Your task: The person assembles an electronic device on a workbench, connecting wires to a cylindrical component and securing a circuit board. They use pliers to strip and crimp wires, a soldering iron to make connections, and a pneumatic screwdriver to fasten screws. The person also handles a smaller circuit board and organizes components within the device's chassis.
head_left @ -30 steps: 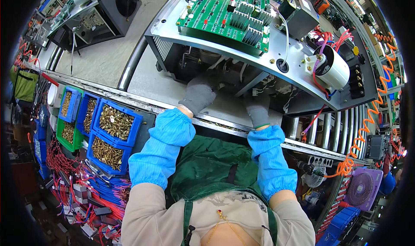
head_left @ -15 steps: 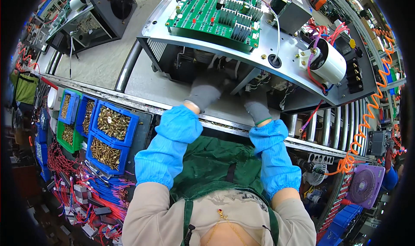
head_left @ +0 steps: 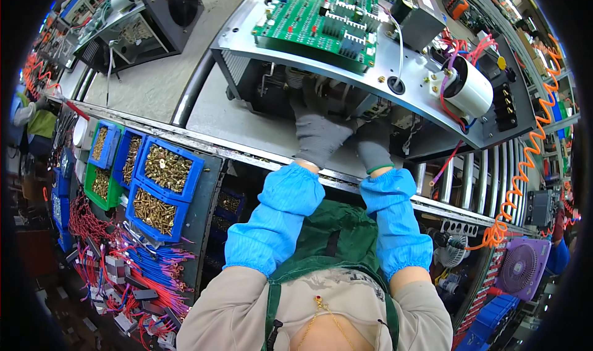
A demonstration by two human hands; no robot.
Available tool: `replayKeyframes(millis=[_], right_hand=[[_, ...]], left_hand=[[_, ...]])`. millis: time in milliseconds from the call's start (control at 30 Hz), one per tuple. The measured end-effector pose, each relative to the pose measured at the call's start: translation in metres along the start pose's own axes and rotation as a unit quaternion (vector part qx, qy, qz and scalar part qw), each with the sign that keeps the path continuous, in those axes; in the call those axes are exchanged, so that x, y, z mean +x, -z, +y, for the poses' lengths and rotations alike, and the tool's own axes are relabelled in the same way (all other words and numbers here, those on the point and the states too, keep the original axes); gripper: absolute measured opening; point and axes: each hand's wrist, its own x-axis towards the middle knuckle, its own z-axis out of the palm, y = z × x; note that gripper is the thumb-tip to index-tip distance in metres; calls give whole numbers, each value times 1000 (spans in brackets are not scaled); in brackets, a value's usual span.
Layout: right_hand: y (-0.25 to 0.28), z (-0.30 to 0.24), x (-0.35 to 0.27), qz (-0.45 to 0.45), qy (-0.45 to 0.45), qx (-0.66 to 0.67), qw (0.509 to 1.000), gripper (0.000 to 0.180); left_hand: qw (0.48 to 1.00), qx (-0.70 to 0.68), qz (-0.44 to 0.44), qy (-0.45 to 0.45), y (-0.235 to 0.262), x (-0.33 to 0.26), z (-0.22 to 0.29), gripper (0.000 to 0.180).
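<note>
Grey knit gloves are worn on both hands, which are pushed into the open underside of a metal chassis point(head_left: 395, 61) lying on the bench point(head_left: 247, 113). The left hand point(head_left: 318, 129) is seen from the back, its fingers reaching up into the dark cavity; whether they are spread or closed on anything cannot be told. The right hand point(head_left: 372, 144) is set just beside it, largely hidden under the chassis edge, and its grip cannot be told either. Blue sleeve covers point(head_left: 275, 218) are worn over both forearms. A green circuit board point(head_left: 321, 17) is mounted on top of the chassis, with a white cylindrical part point(head_left: 469, 91) at its right end. At the left, near the bench edge, blue bins point(head_left: 165, 166) are filled with small brass-coloured hardware, and a green bin point(head_left: 102, 187) beside them holds more of the same. Below the bins, bundles of red and blue wires point(head_left: 148, 267) are hung. A purple fan point(head_left: 522, 267) is seen at the near right.
</note>
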Motion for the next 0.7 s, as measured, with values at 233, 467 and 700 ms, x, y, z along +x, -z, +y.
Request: replayKeyframes(millis=[233, 467, 700], right_hand=[[2, 19, -7, 41, 108, -19, 993, 17], [24, 43, -67, 103, 88, -18, 991, 13], [66, -12, -68, 193, 22, 385, 902, 24]], left_hand=[[999, -36, -9, -32, -6, -2, 10, 89], [990, 61, 28, -122, -15, 3, 3, 89], [974, 14, -209, -86, -14, -1, -8, 34]])
